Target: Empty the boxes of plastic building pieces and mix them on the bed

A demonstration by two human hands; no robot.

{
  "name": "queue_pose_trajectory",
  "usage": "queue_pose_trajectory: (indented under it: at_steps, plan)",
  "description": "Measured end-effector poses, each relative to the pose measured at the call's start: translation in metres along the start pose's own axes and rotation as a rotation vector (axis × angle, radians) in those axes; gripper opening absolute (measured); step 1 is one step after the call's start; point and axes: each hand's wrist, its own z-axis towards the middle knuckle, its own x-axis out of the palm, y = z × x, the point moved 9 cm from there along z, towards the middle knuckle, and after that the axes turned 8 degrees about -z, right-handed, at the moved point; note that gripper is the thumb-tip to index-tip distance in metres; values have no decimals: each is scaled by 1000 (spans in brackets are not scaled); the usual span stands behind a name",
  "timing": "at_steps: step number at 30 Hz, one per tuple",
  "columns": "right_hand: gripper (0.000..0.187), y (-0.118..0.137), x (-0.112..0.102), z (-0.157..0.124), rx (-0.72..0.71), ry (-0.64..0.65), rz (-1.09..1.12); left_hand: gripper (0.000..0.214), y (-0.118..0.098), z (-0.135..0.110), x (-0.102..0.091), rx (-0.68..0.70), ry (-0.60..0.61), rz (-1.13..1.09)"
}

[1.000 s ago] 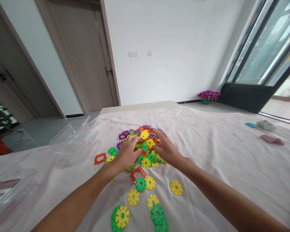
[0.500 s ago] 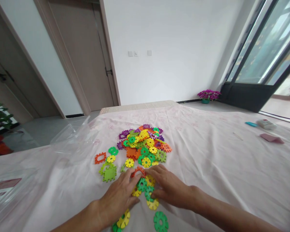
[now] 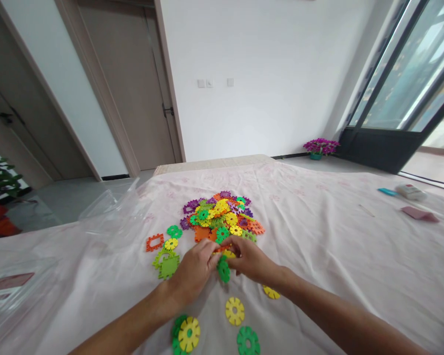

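Near the front edge of a heap of plastic notched building pieces, both hands are raised a little and close together. My left hand is closed in a pinch on an orange notched piece. Opposite it, my right hand has its fingers curled and pinched at the same cluster. A green notched disc hangs tilted from that cluster, with part of a yellow disc behind it. My fingers hide most of the joints. Below the hands lie a yellow disc and a green disc.
A stacked yellow disc and green disc lie at the front. Left of the heap sit a light-green square and an orange frame. Clear plastic packaging is farther left. A pink cloth item lies at right on the bedsheet.
Both hands have moved up toward the heap, lifting the orange piece with green and yellow discs. Yellow discs that were under the hands now show separately on the sheet.
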Motion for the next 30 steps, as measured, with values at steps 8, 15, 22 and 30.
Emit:
queue_pose_trajectory:
  at_steps: [8, 15, 22, 30]
  plan:
    - [59, 44, -75, 13, -210, -349, -292, 41, -4, 17, -42, 8, -135, 87]
    - [66, 9, -6, -45, -108, 277, -447, 35, 4, -53, 8, -175, 465, 315]
    - [36, 17, 21, -60, -152, 266, -588, 19, 0, -63, 19, -192, 558, 291]
    - [35, -2, 5, -65, 20, 320, -398, 40, -7, -77, 7, -188, 671, 309]
